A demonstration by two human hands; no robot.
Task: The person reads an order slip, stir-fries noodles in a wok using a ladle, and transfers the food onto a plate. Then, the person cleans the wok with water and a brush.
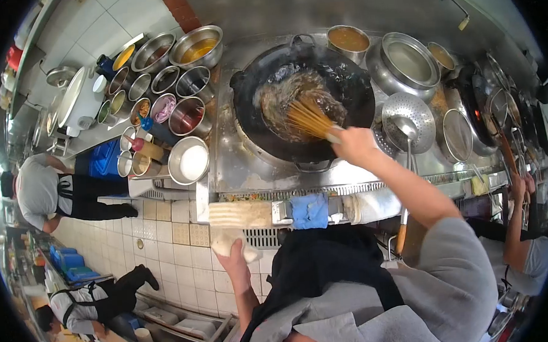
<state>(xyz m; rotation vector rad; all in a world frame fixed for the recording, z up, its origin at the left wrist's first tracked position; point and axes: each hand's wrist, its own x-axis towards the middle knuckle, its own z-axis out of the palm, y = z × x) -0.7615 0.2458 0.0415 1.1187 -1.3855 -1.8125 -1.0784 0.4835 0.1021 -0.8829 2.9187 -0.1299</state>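
Note:
My right hand (354, 146) is closed round the handle of a bamboo wok brush (310, 117). Its bristles are down in dark, swirling liquid inside a large black wok (357, 98) on the steel range. Low on the left, away from the wok, my left hand (232, 260) grips a bunched white cloth (236, 244). Just in front of my apron, a folded blue cloth (309, 212), a striped towel (240, 214) and a white towel (375, 205) lie along the range's front rail.
Left of the wok stand several steel pots and bowls, among them one of white powder (193, 163). A perforated skimmer (409, 117) with a ladle rests to the right, near a pot of brown soup (348, 40). Co-workers stand left (39, 189) and right (532, 256).

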